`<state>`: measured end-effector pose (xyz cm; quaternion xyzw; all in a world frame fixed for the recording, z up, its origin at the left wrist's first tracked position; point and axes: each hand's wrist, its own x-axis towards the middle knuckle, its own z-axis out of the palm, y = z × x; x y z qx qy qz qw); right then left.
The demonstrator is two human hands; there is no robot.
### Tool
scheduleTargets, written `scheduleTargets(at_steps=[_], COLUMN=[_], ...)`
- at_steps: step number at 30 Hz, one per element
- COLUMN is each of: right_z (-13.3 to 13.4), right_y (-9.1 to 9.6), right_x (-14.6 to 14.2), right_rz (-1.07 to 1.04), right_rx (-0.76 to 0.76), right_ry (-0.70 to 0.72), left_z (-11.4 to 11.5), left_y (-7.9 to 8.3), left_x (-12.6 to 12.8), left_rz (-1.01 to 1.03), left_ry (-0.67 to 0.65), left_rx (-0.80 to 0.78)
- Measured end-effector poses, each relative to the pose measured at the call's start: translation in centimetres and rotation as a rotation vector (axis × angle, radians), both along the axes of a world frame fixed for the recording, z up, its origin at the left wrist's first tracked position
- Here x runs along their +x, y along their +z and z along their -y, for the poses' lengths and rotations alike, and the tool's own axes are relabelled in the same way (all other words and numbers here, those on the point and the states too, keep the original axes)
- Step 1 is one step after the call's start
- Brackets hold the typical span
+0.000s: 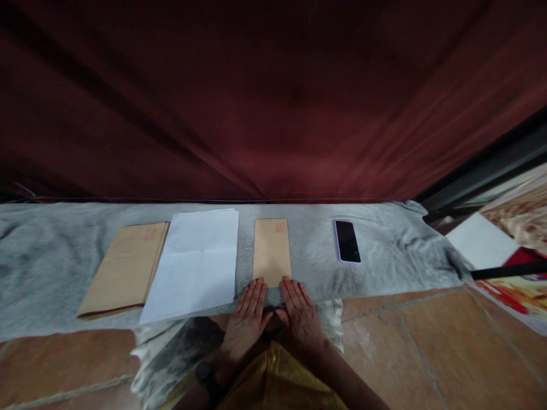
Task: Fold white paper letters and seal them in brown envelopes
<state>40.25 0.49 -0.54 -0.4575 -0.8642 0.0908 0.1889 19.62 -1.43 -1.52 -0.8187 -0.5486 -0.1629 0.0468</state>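
While the fingers (255, 293) of the left hand (247, 322) and right hand (301, 318) lie flat, straight and close together, pinching nothing, their tips meet the near edge of a narrow brown envelope (272, 250) on the grey cloth (51, 256). Just left lies white paper (194, 262), then a brown envelope stack (126, 267); a phone (347, 241) lies to the right.

No writing could be read: small red printed marks stood at the far end of the narrow brown envelope (272, 250) just right of the white sheet (196, 259), and atop the stack of brown envelopes (126, 267) just left of that sheet, both too blurred to make out.
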Motion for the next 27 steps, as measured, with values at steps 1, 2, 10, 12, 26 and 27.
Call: scheduleTargets(at_steps=[1, 2, 10, 12, 26, 27], right_z=[0.0, 0.0, 0.1, 0.2, 0.0, 0.0], right_y=[-0.1, -0.1, -0.1, 0.1, -1.0, -1.1], right_x=[0.3, 0.6, 1.9, 1.3, -3.2, -3.1], right_rz=[0.004, 0.009, 0.016, 0.014, 0.017, 0.014], right_rx=[0.001, 0.000, -0.015, 0.010, 0.080, 0.082], right_ry=[-0.008, -0.016, -0.074, -0.117, -0.015, -0.020], left_z=[0.1, 0.2, 0.5, 0.4, -1.2, -1.6], left_y=[0.0, 0.0, 0.0, 0.2, 2.1, 2.2], left_x=[0.0, -0.1, 0.1, 0.3, 0.7, 0.8], left_rz=[0.002, -0.002, -0.043, -0.046, 0.113, 0.177], left_ry=[0.014, 0.027, 0.092, 0.104, 0.236, 0.270], left_rx=[-0.005, -0.010, -0.023, -0.029, -0.155, -0.158])
